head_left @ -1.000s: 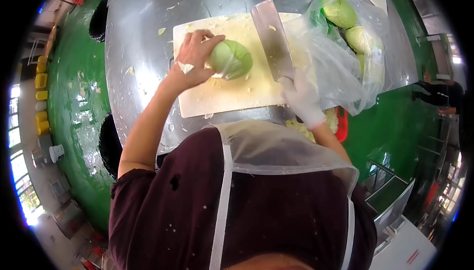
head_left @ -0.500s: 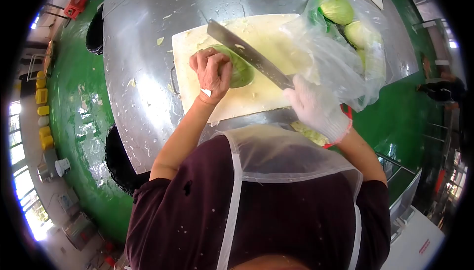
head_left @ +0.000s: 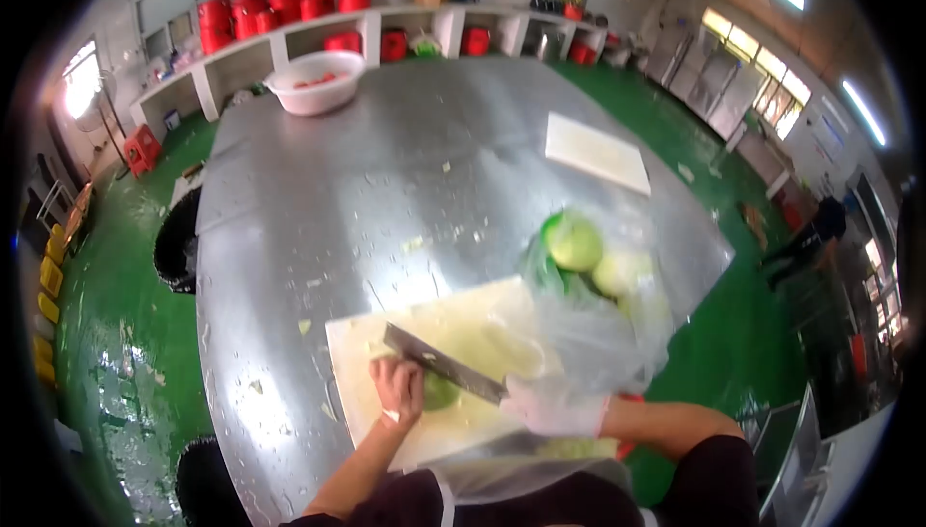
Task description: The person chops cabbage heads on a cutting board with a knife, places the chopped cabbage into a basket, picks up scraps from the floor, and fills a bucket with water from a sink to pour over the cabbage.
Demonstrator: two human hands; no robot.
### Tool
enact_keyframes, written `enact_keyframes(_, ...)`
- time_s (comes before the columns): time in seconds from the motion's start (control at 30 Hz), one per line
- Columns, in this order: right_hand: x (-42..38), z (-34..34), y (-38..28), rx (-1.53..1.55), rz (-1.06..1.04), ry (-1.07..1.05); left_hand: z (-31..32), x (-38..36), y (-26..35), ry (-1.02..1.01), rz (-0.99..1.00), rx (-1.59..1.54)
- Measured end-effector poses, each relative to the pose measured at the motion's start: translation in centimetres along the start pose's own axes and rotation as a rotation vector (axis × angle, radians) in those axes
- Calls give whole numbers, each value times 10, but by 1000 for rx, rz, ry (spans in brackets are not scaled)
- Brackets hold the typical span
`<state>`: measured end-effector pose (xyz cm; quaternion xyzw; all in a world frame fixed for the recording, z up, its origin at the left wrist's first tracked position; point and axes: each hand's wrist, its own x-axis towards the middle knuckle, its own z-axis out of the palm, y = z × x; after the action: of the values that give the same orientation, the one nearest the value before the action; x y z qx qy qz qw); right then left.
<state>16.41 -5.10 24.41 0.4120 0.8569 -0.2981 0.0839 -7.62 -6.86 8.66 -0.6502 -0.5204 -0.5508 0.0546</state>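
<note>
My bare left hand (head_left: 397,387) presses on a green cabbage (head_left: 442,391) with its fingers curled over the left side. The cabbage lies on a white cutting board (head_left: 359,353), partly hidden by the hand and blade. In my right hand (head_left: 552,407), which wears a white glove, is the handle of a cleaver (head_left: 446,365). Its broad blade slants up and left across the cabbage's far side, with the tip beyond my left fingers. Right of the board, a clear plastic bag (head_left: 603,349) holds several cabbages (head_left: 576,241).
Scraps dot the wet steel table (head_left: 434,180). A second white board (head_left: 596,153) lies toward the far right, and a white basin (head_left: 313,93) with red contents stands far left. Shredded cabbage (head_left: 577,448) sits below my right forearm. A person (head_left: 815,233) stands off to the right.
My view has tilted up, bringing in the far table, basin and back shelves. My left hand stays on the cabbage, and the cleaver remains in my right hand over it.
</note>
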Motion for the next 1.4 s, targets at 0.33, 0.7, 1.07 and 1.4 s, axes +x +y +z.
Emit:
enact_keyframes(0.33,55,28,-29,-62,112,-119,-6,-4,-4,76,-52,-108)
enact_keyframes(0.7,76,111,-8,-124,38,5,-14,-8,3,-16,60,-27)
enact_keyframes(1.07,61,140,-13,-172,48,-83,-8,-47,-4,-129,-37,-23)
enact_keyframes(1.4,34,105,-16,42,286,-6,-102,-94,-53,299,-1254,-832)
